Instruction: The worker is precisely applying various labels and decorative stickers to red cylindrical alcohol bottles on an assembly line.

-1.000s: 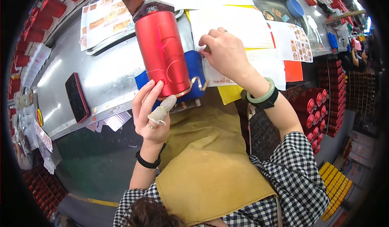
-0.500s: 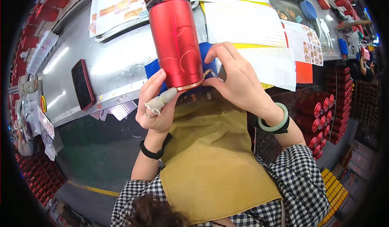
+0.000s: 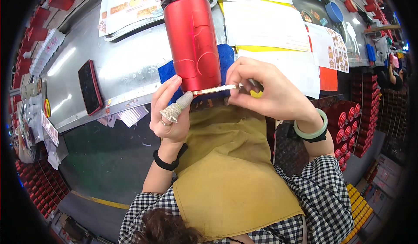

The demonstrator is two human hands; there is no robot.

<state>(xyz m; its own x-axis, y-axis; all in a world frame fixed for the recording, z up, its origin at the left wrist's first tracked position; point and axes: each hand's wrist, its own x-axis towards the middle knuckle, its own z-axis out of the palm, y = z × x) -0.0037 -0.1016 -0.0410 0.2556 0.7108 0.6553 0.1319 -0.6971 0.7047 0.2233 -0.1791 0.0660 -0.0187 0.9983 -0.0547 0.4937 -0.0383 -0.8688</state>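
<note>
Head view: I observe the right grip (image 3: 274, 88) clamped on one end of a gold strip (image 3: 213, 90); leftward, the left grip (image 3: 170, 118), spread apart, touches the red embossed cylinder (image 3: 191, 43) near its base.

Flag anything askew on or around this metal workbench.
Striped papers jut out at uneven angles below the front edge of the metal workbench, which looks untidy. The smartphone lies close to that edge.

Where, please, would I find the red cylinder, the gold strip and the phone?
Red cylinder (image 3: 193, 43): head view, on the middle of its side.
Gold strip (image 3: 215, 89): head view, midway along its visible length.
Phone (image 3: 90, 87): head view, on the middle of its dark face.
</note>
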